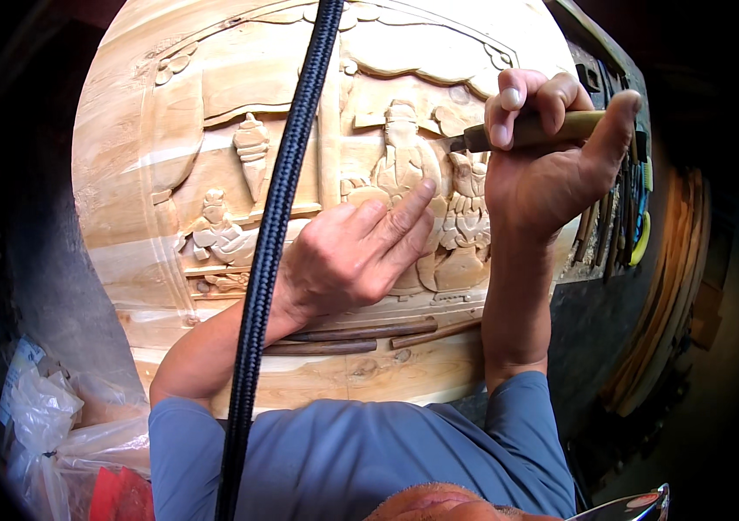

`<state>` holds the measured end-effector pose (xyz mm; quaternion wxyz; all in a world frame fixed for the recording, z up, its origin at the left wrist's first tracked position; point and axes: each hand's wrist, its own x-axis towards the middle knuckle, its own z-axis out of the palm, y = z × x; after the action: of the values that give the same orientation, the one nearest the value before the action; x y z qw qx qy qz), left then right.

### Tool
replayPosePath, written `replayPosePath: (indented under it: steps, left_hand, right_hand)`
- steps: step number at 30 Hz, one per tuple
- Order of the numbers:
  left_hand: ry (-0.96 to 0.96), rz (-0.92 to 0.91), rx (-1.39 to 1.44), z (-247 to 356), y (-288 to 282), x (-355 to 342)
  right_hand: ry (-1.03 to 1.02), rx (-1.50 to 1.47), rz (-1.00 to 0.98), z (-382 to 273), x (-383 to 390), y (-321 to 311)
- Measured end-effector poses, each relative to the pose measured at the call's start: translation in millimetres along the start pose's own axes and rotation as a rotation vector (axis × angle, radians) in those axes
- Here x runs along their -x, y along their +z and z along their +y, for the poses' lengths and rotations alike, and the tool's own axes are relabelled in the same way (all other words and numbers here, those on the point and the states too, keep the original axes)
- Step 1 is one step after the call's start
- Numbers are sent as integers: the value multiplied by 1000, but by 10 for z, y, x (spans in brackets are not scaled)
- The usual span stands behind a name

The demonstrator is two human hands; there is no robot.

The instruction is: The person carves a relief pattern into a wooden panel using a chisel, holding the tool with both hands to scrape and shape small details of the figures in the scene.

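A large pale wooden panel point(126, 148) carved in relief with figures fills the middle. My left hand point(352, 252) lies on it, fingers stretched out, the index fingertip touching the robe of a carved standing figure point(401, 161). In my right hand point(543, 156), above the panel's right part, is a carving chisel point(560, 130) with a yellowish handle. Its dark metal tip points left toward the same figure; whether it touches the wood I cannot tell. A smaller carved figure point(217, 226) sits left of my left hand.
Several dark wooden rods point(361, 330) lie along the panel's near edge. More slim tools point(617, 217) are lined up at the right. A black braided cable point(278, 191) crosses the view. Clear plastic bags point(48, 425) sit at the lower left. Curved wooden strips point(669, 286) stand at the far right.
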<state>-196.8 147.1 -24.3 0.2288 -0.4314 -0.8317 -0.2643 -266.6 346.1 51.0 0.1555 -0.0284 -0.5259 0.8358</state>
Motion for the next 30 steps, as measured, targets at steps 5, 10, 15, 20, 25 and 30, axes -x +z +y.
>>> replayPosePath:
  steps: [5, 10, 15, 20, 25, 30]
  left_hand:
    - [-35, 14, 110, -7, -42, -22]
    - [-298, -12, 527, -111, -205, -109]
    - [-881, 326, 1422, 20, -340, -44]
    - [-973, 370, 1542, -58, -332, 49]
    - [-1018, 351, 1547, -159, -315, 122]
    - [-1037, 339, 1538, -159, -302, 145]
  right_hand:
    - [-5, -34, 31, -6, 8, 18]
    - [-224, 539, -86, 44, 178, 184]
    - [-698, 1015, -275, 503, 370, 822]
    - [-818, 986, -170, 739, 435, 986]
    - [-737, 954, -220, 773, 433, 970]
    - [-678, 904, -220, 775, 443, 961]
